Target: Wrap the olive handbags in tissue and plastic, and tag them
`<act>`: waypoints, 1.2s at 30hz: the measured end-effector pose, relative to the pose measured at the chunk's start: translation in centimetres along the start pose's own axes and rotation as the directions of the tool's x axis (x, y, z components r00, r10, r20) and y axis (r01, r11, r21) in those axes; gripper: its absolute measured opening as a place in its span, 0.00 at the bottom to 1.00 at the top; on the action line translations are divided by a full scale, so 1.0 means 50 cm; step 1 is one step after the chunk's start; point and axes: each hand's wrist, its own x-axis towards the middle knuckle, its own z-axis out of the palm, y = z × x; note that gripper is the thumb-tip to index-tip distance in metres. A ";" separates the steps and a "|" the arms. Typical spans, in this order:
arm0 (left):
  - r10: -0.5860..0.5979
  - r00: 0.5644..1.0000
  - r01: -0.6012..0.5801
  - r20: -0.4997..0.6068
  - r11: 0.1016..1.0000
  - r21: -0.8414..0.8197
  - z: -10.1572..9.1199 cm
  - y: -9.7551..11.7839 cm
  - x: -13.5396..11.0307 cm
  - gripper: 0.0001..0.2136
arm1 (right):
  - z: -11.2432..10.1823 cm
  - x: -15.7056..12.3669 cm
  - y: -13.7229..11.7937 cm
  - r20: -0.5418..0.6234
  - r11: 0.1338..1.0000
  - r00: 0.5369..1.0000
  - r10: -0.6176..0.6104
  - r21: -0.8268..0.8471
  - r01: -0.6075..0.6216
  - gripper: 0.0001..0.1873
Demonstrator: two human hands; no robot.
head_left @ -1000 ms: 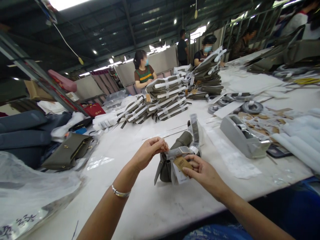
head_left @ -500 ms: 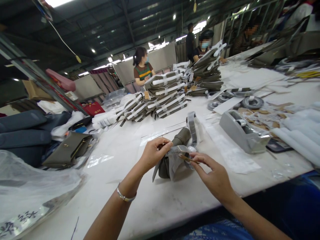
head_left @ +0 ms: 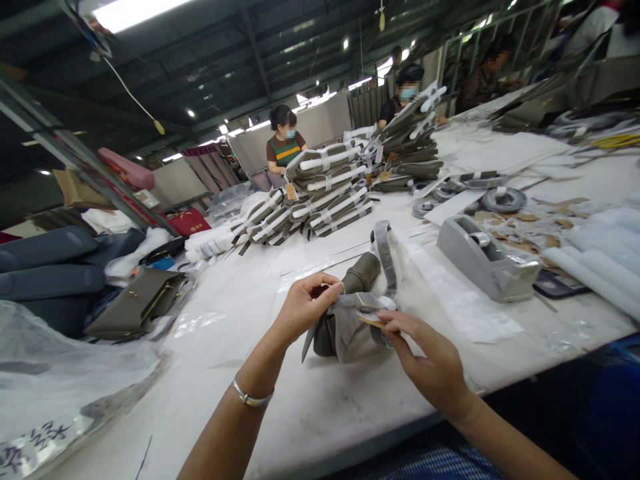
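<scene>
Olive bag (head_left: 325, 338) lies on desk (head_left: 285, 407), left of tape dispenser (head_left: 485, 263). Our left hand (head_left: 306, 308) closes fingers at bag's top, catch too small to tell; our right hand (head_left: 429, 350) pinches tan tag (head_left: 374, 323) between fingers. Strap (head_left: 383, 248) already plastic-wrapped; tag, we judge, not yet hanging free.

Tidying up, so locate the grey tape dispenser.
The grey tape dispenser stands on the white table, right of centre in the head view, beyond the right hand.

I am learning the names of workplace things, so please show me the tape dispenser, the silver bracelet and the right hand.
Tape dispenser (head_left: 475, 267): head view, side of its grey body.
Silver bracelet (head_left: 245, 398): head view, its band.
Right hand (head_left: 433, 360): head view, back of it.
</scene>
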 end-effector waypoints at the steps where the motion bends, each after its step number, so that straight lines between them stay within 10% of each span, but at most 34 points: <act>1: 0.035 0.999 -0.037 0.028 0.998 0.060 -0.003 0.006 -0.002 0.14 | -0.002 0.003 -0.004 0.001 0.993 0.994 0.111 0.050 -0.111 0.08; 5: 0.138 0.964 -0.202 0.226 0.935 0.291 -0.015 0.039 -0.009 0.14 | -0.004 0.019 -0.009 0.127 0.823 0.874 0.468 0.298 -0.484 0.08; 10: 0.169 0.909 -0.361 0.380 0.777 0.516 -0.010 0.061 -0.008 0.15 | -0.002 0.043 -0.012 0.293 0.557 0.767 0.571 0.548 -0.624 0.18; 17: 0.160 0.911 -0.379 0.380 0.689 0.618 0.005 0.055 0.016 0.12 | -0.004 0.042 -0.010 0.253 0.643 0.802 0.541 0.490 -0.588 0.17; 21: 0.123 0.922 -0.330 0.368 0.746 0.578 0.001 0.051 0.029 0.10 | -0.003 0.038 -0.007 0.107 0.838 0.900 0.423 0.331 -0.433 0.10; 25: 0.101 0.911 -0.314 0.399 0.796 0.518 -0.005 0.048 0.038 0.09 | -0.008 0.035 -0.005 -0.073 0.990 0.996 0.057 0.131 -0.048 0.08; 30: 0.103 0.923 -0.297 0.371 0.803 0.516 -0.006 0.038 0.045 0.09 | -0.018 0.022 0.004 -0.030 0.954 0.956 -0.292 -0.077 0.289 0.20; 36: 0.111 0.934 -0.273 0.340 0.834 0.480 -0.002 0.026 0.047 0.10 | -0.016 0.004 0.016 0.052 0.924 0.931 -0.362 -0.109 0.365 0.25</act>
